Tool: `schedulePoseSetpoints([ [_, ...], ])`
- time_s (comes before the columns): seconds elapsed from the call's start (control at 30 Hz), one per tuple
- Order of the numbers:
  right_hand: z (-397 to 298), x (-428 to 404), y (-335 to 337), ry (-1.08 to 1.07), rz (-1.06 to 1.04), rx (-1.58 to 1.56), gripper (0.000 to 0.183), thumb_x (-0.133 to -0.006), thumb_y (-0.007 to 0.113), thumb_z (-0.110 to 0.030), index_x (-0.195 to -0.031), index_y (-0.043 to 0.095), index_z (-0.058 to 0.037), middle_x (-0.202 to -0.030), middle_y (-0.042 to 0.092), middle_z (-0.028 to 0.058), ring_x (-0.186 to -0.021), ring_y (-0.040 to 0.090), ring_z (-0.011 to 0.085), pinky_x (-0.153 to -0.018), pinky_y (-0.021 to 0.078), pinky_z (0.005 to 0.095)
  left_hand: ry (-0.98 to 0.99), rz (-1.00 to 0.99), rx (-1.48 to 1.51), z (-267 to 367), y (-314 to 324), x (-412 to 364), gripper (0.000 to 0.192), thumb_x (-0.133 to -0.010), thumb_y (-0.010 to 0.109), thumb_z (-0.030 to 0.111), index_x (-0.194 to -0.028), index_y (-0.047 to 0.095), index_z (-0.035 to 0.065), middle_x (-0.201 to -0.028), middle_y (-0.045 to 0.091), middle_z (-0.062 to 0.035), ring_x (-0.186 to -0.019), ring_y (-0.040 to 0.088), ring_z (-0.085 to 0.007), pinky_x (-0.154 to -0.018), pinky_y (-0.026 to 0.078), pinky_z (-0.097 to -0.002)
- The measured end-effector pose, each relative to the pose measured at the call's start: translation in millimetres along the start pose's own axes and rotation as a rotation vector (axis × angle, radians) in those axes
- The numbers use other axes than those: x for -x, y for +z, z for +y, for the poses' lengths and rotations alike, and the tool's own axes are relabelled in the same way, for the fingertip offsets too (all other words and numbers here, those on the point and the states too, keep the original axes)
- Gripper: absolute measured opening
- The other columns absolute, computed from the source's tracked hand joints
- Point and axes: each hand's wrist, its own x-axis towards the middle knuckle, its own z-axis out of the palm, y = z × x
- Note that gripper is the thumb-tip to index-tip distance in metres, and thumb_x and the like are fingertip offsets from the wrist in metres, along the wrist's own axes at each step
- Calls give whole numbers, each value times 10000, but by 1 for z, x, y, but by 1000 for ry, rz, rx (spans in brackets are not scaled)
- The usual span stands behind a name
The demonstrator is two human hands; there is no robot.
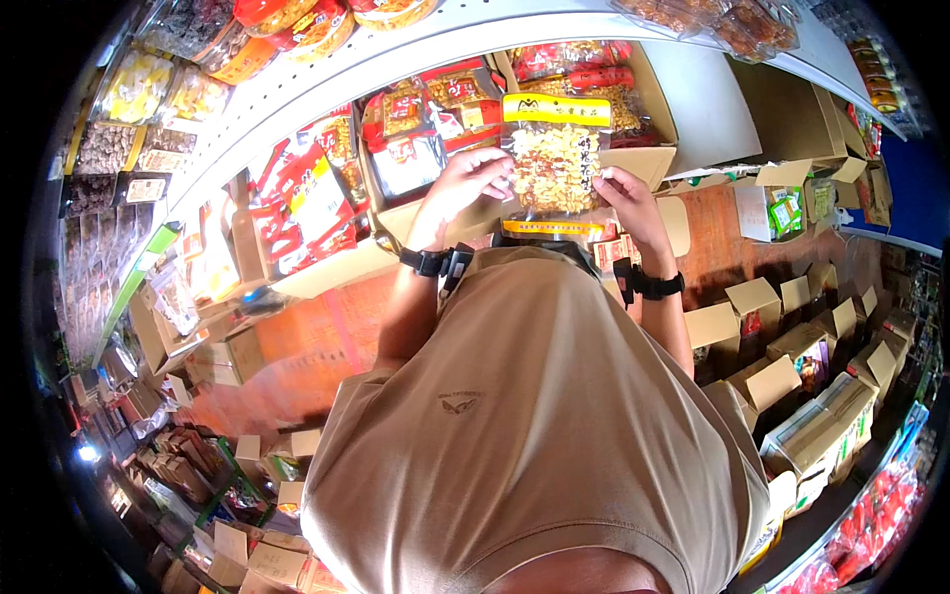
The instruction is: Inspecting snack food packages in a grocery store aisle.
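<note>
A clear plastic packet of peanuts [553, 167] with yellow printed bands at top and bottom is held up in front of my body. My left hand [475, 182] has its fingertips at the packet's left edge. On the opposite edge, my right hand [627, 200] pinches the plastic, its thumb over the front. Behind the packet stands an open cardboard box [657, 104] filled with red-topped snack packets [612, 89]. To its left, another carton [415, 219] contains red and clear packets [460, 89]. Black straps with small devices circle both wrists.
A white shelf [312, 85] curves above the boxes, carrying plastic jars [312, 33] and tubs. Red packets [304, 193] fill a carton at the left. Open cardboard boxes [753, 297] line the aisle at the right. The orange-red floor [319, 349] shows on both sides of me.
</note>
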Motion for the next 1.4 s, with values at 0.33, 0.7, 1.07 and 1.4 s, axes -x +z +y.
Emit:
schedulePoseSetpoints([
  [0.33,0,5,4,-3,10,-9,126,-958,605,-149,-928,618,-27,-807,579,-54,-760,502,29,-685,431,212,25,6,-33,-5,2,4,195,-966,586,224,-1034,619,44,-875,655,-24,-743,688,-140,-671,545,-237],
  [0.7,12,11,5,-21,23,-10,118,-951,613,-141,-928,622,-26,-830,598,-43,-775,521,38,-702,439,209,19,21,-52,-6,6,8,169,-955,598,192,-976,629,27,-814,651,-34,-717,681,-141,-655,548,-238],
  [1.07,13,21,15,9,25,-88,103,-952,605,-124,-939,625,-24,-826,618,-15,-775,574,66,-708,492,235,19,17,-49,-3,6,13,171,-953,604,193,-946,636,25,-756,629,-24,-703,673,-136,-643,537,-229],
  [1.4,3,-6,42,50,-60,-1,197,-938,634,-217,-869,653,-33,-779,625,-23,-723,558,59,-671,449,231,111,126,8,-4,-19,33,171,-925,650,174,-1008,649,25,-799,626,-1,-686,621,-86,-640,511,-221],
])
